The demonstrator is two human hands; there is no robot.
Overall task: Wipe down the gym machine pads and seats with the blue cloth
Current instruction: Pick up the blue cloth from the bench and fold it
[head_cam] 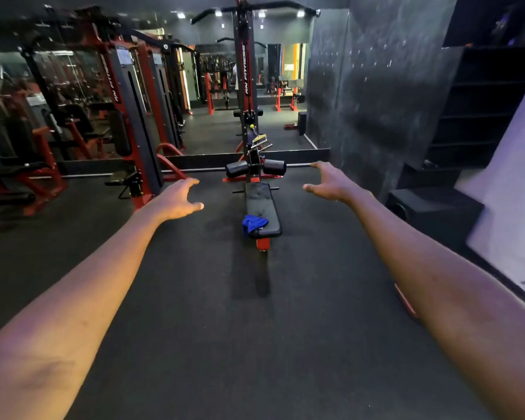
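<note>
A crumpled blue cloth (253, 223) lies on the near left corner of a long black seat pad (262, 207), part of a red-and-black pulley machine straight ahead. Two black roller pads (275, 167) sit at the seat's far end, under the machine's upright column (245, 71). My left hand (181, 199) is stretched forward to the left of the seat, fingers spread and empty. My right hand (331, 182) reaches out on the seat's right, also spread and holding nothing. Both hands hover in the air well short of the cloth.
Dark rubber floor (225, 328) stretches between me and the seat. A red-and-black weight-stack machine (134, 122) stands at the left. A wall mirror (219, 86) runs behind the machines. At the right are a dark wall, a black box (431, 207) and black shelves (482, 110).
</note>
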